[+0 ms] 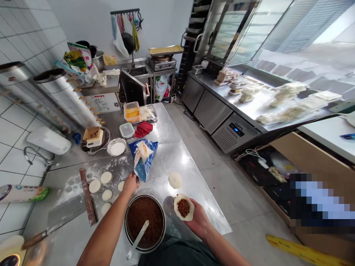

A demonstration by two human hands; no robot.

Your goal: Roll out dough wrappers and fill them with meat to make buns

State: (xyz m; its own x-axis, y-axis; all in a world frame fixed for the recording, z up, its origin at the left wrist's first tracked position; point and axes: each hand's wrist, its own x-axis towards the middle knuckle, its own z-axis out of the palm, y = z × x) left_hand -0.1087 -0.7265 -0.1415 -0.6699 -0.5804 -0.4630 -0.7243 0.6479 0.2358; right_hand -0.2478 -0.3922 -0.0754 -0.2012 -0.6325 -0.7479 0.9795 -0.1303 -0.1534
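Observation:
My right hand (198, 218) cups a dough wrapper (176, 211) with brown minced filling (183, 208) in its middle, the edge rising around it. My left hand (131, 185) is at the near end of a blue plastic bag (142, 170), with fingers curled at its edge; the fingertips are partly hidden. Between my forearms stands a metal pot of brown filling (144, 210), a pale spatula (140, 236) leaning in it. One flat dough round (175, 180) lies just beyond the right hand. Several smaller rounds (95, 186) lie left of my left arm, beside a brown rolling pin (88, 197).
Flour dish (117, 147), red cloth (143, 129), lidded box (127, 130) and orange-filled container (132, 112) stand farther back on the steel table (169, 147). A wooden-handled knife (36, 239) lies at left. Across the aisle is a steel counter (213, 107) with stacked packages.

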